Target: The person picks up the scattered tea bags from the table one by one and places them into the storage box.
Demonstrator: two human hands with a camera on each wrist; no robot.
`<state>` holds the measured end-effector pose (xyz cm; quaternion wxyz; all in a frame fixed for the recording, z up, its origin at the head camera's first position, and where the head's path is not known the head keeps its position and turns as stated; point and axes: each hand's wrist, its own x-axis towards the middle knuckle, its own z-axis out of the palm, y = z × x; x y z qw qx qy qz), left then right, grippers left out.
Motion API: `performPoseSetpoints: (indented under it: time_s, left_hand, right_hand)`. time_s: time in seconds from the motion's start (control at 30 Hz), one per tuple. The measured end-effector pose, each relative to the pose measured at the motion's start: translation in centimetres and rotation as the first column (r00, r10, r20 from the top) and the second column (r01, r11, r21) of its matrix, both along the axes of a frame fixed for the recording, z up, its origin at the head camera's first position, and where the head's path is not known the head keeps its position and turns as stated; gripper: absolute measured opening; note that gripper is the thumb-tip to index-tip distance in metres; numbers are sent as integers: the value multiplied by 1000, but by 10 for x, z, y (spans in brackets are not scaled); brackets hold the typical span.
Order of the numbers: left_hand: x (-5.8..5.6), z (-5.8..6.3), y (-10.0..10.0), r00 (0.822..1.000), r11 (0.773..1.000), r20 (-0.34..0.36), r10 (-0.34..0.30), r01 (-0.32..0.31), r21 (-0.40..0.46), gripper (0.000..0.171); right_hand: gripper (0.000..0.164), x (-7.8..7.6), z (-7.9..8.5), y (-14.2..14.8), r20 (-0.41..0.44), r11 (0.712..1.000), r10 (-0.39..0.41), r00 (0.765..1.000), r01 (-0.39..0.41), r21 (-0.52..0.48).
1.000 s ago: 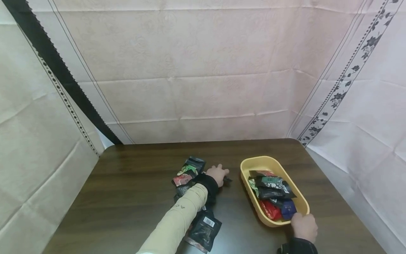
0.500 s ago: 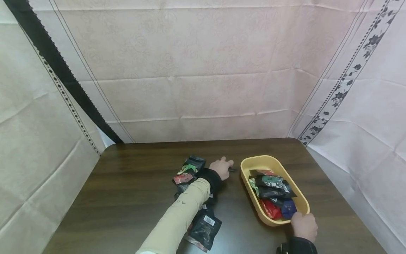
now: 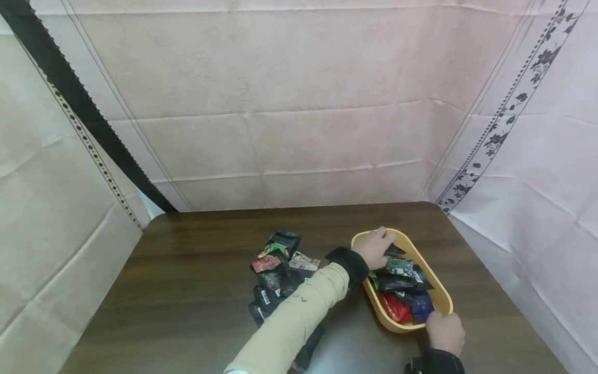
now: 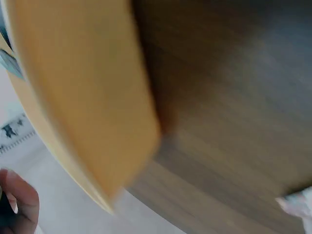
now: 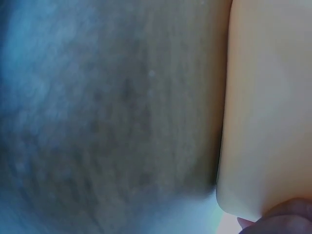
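My left hand (image 3: 374,248) is over the far left end of a yellow plastic basket (image 3: 391,326), pinching a small black pouch (image 3: 394,251); the hand covers much of it. The left wrist view catches that hand's fingers (image 4: 24,201) around something dark, beyond the basket's outer wall (image 4: 87,92). At the near right corner my right hand (image 3: 445,333) grips the basket's rim, and its fingers (image 5: 285,222) show at the wall's edge in the right wrist view. Inside the basket lie black pouches (image 3: 397,282), a red packet (image 3: 396,308) and a dark blue packet (image 3: 422,306).
Several mostly black pouches (image 3: 273,280) lie in a loose heap left of the basket, partly hidden by my left sleeve (image 3: 299,317). The brown wooden table (image 3: 187,301) ends at a white patterned cloth (image 3: 289,130) behind and at the sides.
My left hand has moved right from beside the heap to over the basket, carrying the black pouch. More of the heap is uncovered. The right hand stays on the rim.
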<state>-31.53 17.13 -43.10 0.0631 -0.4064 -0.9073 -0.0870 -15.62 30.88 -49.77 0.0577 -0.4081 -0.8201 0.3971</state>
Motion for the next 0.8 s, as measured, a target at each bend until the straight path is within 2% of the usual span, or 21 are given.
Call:
performPoseSetpoints:
  time_s: [0.07, 0.13, 0.27, 0.4, 0.57, 0.8]
  left_hand:
    - [6, 1, 8, 1000, 1000, -4, -23, 23, -15, 47]
    - [11, 2, 13, 999, 999, 17, -28, 28, -42, 66]
    - [18, -1, 16, 999, 989, 44, -21, 27, -145, 92]
    - [20, -7, 13, 999, 984, 29, -18, 23, -178, 94]
    - [15, -12, 6, 1000, 991, 18, -18, 20, -132, 90]
    - [8, -9, -22, 998, 988, 21, -59, 61, -138, 90]
  right_hand:
    - [45, 0, 0, -1, -4, 1000, 1, 1000, -1, 0]
    - [45, 0, 0, -2, -12, 1000, 0, 1000, 0, 2]
    - [45, 1, 0, 0, -28, 1000, 0, 1000, 0, 5]
    - [46, 2, 1, 0, -23, 1000, 4, 1000, -4, 9]
    - [45, 2, 3, 0, -18, 1000, 7, 1000, -7, 10]
    - [45, 1, 1, 0, -29, 1000, 14, 999, -14, 1]
